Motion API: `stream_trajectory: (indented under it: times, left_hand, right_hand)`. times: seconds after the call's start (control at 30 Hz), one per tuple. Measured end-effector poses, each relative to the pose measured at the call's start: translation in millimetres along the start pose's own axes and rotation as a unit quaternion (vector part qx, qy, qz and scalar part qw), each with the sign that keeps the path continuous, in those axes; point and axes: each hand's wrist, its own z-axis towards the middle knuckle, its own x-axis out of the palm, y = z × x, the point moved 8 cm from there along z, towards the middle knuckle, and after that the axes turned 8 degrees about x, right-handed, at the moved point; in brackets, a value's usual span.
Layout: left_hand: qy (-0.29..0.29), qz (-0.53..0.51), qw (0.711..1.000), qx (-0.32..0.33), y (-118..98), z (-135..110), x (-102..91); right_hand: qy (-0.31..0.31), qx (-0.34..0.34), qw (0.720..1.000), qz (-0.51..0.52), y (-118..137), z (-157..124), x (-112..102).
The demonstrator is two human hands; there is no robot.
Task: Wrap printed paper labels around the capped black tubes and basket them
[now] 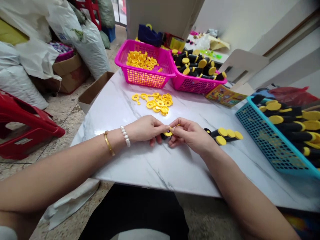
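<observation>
Low over the table, my left hand (148,129) is closed round a small black tube (163,136), most of which the fingers hide. A yellow plastic ring piece (168,133) sits at the tube's end, and my right hand (188,133) pinches its edge between thumb and fingers. The fingertips of both hands meet at this piece. Just beyond them lie several loose yellow ring pieces with tabs (160,103). To the right of my right hand, several black tubes with yellow caps (222,135) lie side by side on the table.
A pink basket (120,55) at the back holds yellow pieces. Beside it, another pink basket (190,85) and, at right, a blue basket (270,146) hold capped black tubes. A printed card (226,95) lies between them. A red stool (27,126) stands left of the marble-patterned table (140,166).
</observation>
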Motion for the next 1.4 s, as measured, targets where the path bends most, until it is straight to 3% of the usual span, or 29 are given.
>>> stream_trajectory:
  times: [0.13, 0.23, 0.3, 0.43, 0.5, 0.73, 0.8, 0.9, 1.07, 1.27, 1.4]
  left_hand:
    - [-0.035, -0.002, 0.999, -0.040, 2, 0, -3.0]
    - [-0.020, -0.052, 0.998, -0.039, 3, -4, 4.0]
    - [-0.023, -0.023, 0.999, 0.004, 0, -4, 4.9]
    - [-0.113, 0.125, 0.979, 0.117, -13, -6, -4.4]
    - [-0.127, 0.153, 0.970, 0.139, -16, -7, -3.7]
    - [-0.088, 0.136, 0.976, 0.143, -14, -3, -1.3]
    - [-0.078, 0.136, 0.978, 0.139, -13, -1, -1.7]
    - [-0.073, 0.139, 0.978, 0.136, -12, 0, -2.7]
    - [-0.054, 0.118, 0.982, 0.138, -11, 2, -0.9]
    - [-0.066, 0.128, 0.980, 0.134, -9, 5, -2.8]
    - [-0.054, 0.145, 0.979, 0.133, -10, 3, 1.5]
  right_hand:
    - [-0.008, -0.038, 0.999, -0.023, 5, 2, -4]
    - [-0.014, -0.051, 0.997, -0.050, 5, 0, -4]
    - [-0.024, -0.053, 0.996, -0.066, 3, 1, -6]
    - [-0.064, -0.060, 0.992, -0.095, 4, -1, -14]
    - [-0.073, -0.072, 0.989, -0.103, 8, -6, -17]
    - [0.033, -0.084, 0.996, -0.013, 20, -12, -8]
    - [0.024, -0.081, 0.996, -0.007, 18, -6, -8]
    - [0.028, -0.070, 0.997, -0.010, 13, 2, -5]
    - [0.104, -0.016, 0.994, 0.019, 4, 5, 7]
    - [0.040, 0.028, 0.998, -0.045, 1, 12, 4]
    - [0.009, -0.003, 0.997, -0.081, 2, 7, 8]
